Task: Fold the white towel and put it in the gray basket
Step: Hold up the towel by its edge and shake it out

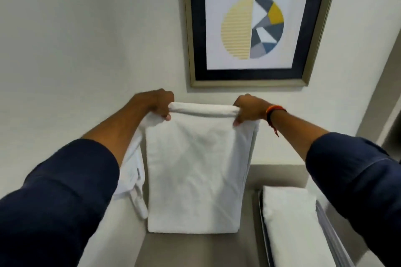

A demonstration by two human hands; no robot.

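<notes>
A white towel (195,175) hangs folded in front of me, held up by its top edge, which is rolled over. My left hand (157,104) grips the top left corner and my right hand (249,108) grips the top right corner. The towel's lower edge hangs close to the grey surface; whether it touches is unclear. A looser part of the towel droops behind on the left (132,175). The gray basket (263,223) stands at the lower right, with a folded white towel (293,223) lying inside it.
A grey tabletop (195,249) lies below, against a white wall (76,50). A framed picture of a pear (251,19) hangs on the wall above my hands. My dark blue sleeves fill the lower left and right.
</notes>
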